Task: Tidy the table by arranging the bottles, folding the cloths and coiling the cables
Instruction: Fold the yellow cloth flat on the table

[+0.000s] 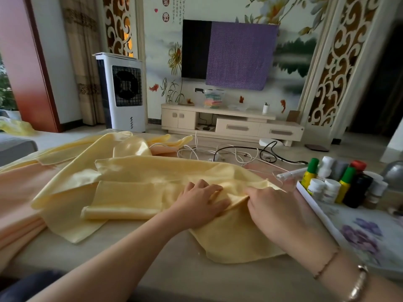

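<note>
Both hands work on the pale yellow cloth (152, 177) that lies spread and partly folded across the middle of the table (109, 253). The left hand (200, 203) lies palm down on the cloth with its fingers slightly bent, pressing the fabric flat; its grip is released, closed round nothing. Just to its right, the right hand (277, 205) has its fingers curled over a raised fold of the same cloth, grasping that ridge of fabric, and the two hands nearly touch at the fold. A peach-coloured cloth (19, 192) lies beneath and to the left of the yellow one, hanging over the near left edge of the table. Beyond the yellow cloth, at the far side, the cables (231, 153), white and black, lie in a loose tangle. At the right the bottles (340, 182) stand close together at the far end of a white tray (318, 210) with purple flowers printed on it: yellow ones with green caps, small white ones and a dark one with a red cap. The right wrist wears a thin cord and a metal bracelet (357, 284).
</note>
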The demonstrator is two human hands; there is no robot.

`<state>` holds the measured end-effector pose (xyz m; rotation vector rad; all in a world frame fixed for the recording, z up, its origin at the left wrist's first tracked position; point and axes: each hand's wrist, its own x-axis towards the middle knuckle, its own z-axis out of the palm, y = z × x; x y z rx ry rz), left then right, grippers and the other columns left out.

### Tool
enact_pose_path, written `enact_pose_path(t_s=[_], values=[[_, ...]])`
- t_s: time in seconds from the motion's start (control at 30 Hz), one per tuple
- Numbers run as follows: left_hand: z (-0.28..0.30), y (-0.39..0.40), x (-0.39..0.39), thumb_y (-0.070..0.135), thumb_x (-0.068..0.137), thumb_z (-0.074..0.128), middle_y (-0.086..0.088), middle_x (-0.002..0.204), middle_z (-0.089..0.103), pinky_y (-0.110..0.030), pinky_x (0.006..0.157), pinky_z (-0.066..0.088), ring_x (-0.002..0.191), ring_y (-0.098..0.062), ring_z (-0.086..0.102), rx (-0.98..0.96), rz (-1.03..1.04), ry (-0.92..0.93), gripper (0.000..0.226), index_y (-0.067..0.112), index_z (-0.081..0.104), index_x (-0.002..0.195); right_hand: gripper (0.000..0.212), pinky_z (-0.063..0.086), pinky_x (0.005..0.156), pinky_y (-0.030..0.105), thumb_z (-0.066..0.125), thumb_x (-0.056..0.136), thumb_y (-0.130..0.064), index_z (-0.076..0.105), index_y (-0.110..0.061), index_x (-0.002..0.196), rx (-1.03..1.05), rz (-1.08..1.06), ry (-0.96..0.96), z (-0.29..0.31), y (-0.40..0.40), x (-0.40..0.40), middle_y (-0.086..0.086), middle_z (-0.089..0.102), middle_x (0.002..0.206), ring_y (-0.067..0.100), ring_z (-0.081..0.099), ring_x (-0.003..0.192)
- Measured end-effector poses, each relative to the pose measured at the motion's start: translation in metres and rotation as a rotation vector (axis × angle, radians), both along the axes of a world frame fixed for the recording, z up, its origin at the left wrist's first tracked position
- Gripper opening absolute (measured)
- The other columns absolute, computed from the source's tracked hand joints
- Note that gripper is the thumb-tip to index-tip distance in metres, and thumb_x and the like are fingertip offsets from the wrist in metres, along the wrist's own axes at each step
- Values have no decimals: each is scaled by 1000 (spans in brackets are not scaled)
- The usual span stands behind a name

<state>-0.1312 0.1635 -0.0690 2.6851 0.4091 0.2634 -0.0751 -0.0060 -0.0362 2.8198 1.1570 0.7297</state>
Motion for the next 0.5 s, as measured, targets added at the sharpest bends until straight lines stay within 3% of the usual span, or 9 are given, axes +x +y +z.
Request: enact_pose_path(t_s=[0.07, 0.13, 0.23, 0.27, 0.33, 0.37, 0.43, 0.5], values=[[-2, -1, 2, 68, 86, 41, 7, 134, 41, -38, 106, 27, 127, -25, 29, 5, -9, 3, 57, 47, 37, 139, 22, 42, 64, 32, 39, 95, -21, 58, -30, 102, 96, -3, -30, -3, -1, 1, -8, 57, 69, 16, 64, 76], [-3, -2, 3, 71, 86, 38, 8, 137, 38, -39, 107, 24, 130, -24, 26, 22, -14, 20, 60, 48, 33, 141, 28, 41, 68, 25, 46, 94, -20, 63, -32, 113, 281, 109, -28, -6, -2, 2, -10, 69, 90, 11, 64, 88], [-1, -4, 2, 70, 87, 36, 7, 143, 34, -40, 108, 23, 132, -24, 22, 36, -20, 53, 63, 46, 27, 145, 43, 28, 92, 1, 57, 87, -3, 64, -22, 125, 515, 392, 212, -6, 3, 4, -6, 64, 118, -1, 48, 112], [0, -3, 2, 68, 88, 37, 5, 144, 34, -40, 109, 23, 132, -26, 23, 32, -32, 68, 63, 44, 26, 146, 47, 24, 100, 0, 57, 87, -2, 60, -22, 130, 541, 472, 314, -6, 6, 3, -7, 59, 126, -6, 42, 118], [8, 1, 1, 53, 93, 44, -1, 143, 39, -39, 109, 29, 130, -27, 31, -43, -71, 73, 58, 35, 32, 147, 53, 23, 113, 14, 55, 89, -6, 53, -28, 137, 525, 551, 475, -5, 14, 2, -11, 47, 142, -8, 31, 133], [14, 4, 0, 41, 96, 48, -4, 138, 47, -35, 104, 36, 124, -26, 41, -143, -75, 23, 50, 27, 41, 144, 54, 21, 117, 20, 55, 90, -7, 51, -30, 138, 503, 558, 529, -5, 19, 0, -12, 41, 147, -6, 26, 138], [27, 15, -2, 19, 98, 45, -5, 113, 63, -26, 77, 48, 96, -19, 58, -501, 43, -166, 31, 12, 59, 125, 55, 16, 119, 23, 55, 89, -8, 51, -31, 138, 454, 570, 591, -3, 28, -4, -12, 35, 150, -4, 20, 142], [39, 32, -13, 19, 101, 39, -6, 96, 68, -24, 65, 50, 78, -17, 64, -935, 218, -288, 29, 5, 65, 106, 54, 12, 116, 17, 57, 87, -7, 52, -27, 137, 377, 609, 595, -1, 35, -8, -14, 34, 148, 0, 22, 142]])
